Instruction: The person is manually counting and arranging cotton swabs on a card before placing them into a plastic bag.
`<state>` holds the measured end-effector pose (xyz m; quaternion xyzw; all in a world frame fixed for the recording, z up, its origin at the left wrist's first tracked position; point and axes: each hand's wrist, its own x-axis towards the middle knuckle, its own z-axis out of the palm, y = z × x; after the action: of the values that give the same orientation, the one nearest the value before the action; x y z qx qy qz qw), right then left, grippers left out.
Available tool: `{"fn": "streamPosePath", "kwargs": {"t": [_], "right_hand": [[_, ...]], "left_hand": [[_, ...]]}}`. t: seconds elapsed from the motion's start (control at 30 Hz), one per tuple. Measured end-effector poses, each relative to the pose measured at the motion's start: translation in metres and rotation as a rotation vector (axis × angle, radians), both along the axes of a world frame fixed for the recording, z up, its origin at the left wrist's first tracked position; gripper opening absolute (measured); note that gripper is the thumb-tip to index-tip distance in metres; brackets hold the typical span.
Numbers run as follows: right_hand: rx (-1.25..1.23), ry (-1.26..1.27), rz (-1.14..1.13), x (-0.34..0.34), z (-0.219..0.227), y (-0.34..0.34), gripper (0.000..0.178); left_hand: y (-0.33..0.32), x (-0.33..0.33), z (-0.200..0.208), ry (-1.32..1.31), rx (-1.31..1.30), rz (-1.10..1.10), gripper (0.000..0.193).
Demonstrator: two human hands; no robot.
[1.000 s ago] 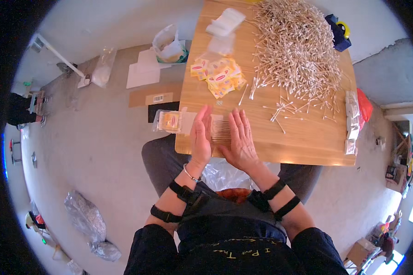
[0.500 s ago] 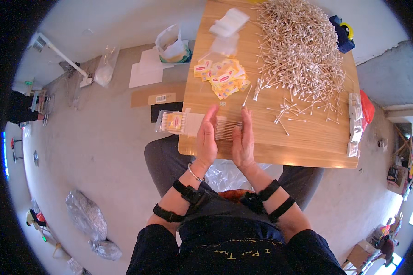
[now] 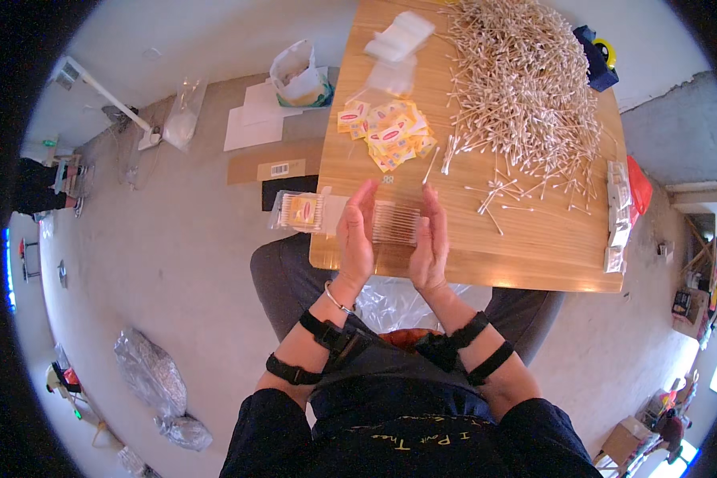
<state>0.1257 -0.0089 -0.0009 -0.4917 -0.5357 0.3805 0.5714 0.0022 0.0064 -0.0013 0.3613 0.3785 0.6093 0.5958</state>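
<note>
A layer of cotton swabs (image 3: 396,223) lies side by side near the front edge of the wooden table (image 3: 526,255). My left hand (image 3: 357,239) stands on edge at its left end, fingers stretched out. At the other end is my right hand (image 3: 430,247), likewise straight-fingered with the thumb raised. The palms face each other and neither grips anything. A clear packet of swabs with a yellow card (image 3: 301,212) sits left of my left hand, at the table's edge. Beyond my hands lie yellow printed cards (image 3: 394,135) and a single loose swab (image 3: 431,166).
A large heap of loose swabs (image 3: 526,88) covers the far right of the table. Clear plastic sleeves (image 3: 390,76) lie at the far left. White packs (image 3: 617,215) line the right edge, beside a red bag (image 3: 639,190). A dark blue object (image 3: 596,60) stands at the far right edge.
My hands have drawn slightly apart, the right one shifting a little to the right. More of the swab layer now shows between them.
</note>
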Motion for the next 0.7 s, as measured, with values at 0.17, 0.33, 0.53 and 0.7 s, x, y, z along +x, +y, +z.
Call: {"fn": "streamPosePath", "kwargs": {"t": [0.17,0.33,0.53,0.7], "right_hand": [[-0.039,-0.289,0.009,0.003,0.006,-0.007,0.056],[-0.046,-0.721,0.025,-0.003,0.005,-0.012,0.064],[-0.047,-0.861,0.052,-0.007,0.009,-0.013,0.068],[0.013,-0.945,0.182,-0.007,0.015,-0.01,0.077]], "left_hand": [[-0.002,-0.009,0.002,0.051,0.031,0.017,0.067],[-0.002,-0.003,0.005,0.149,0.059,0.031,0.065],[-0.001,-0.005,0.006,0.162,0.047,0.022,0.067],[0.002,-0.004,0.005,0.151,0.013,0.017,0.067]]}}
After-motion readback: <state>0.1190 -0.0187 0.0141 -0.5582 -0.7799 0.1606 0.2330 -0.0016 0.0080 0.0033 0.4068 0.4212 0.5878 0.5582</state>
